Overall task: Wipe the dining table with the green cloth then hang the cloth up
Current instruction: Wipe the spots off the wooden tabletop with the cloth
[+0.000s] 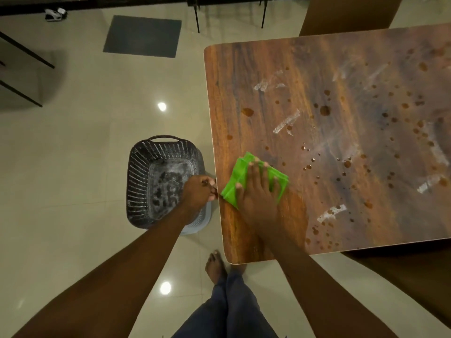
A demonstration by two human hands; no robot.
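The folded green cloth lies on the wooden dining table, close to its left edge. My right hand presses flat on the cloth with its fingers spread. My left hand is just off the table's left edge, fingers curled with the tips against the edge, and I see nothing in it. Brown drops and white smears dot the tabletop to the right of the cloth.
A dark perforated basket stands on the tiled floor under my left hand, beside the table. A grey mat lies further off. Brown chair backs show above and below right of the table. My bare foot is near the table's corner.
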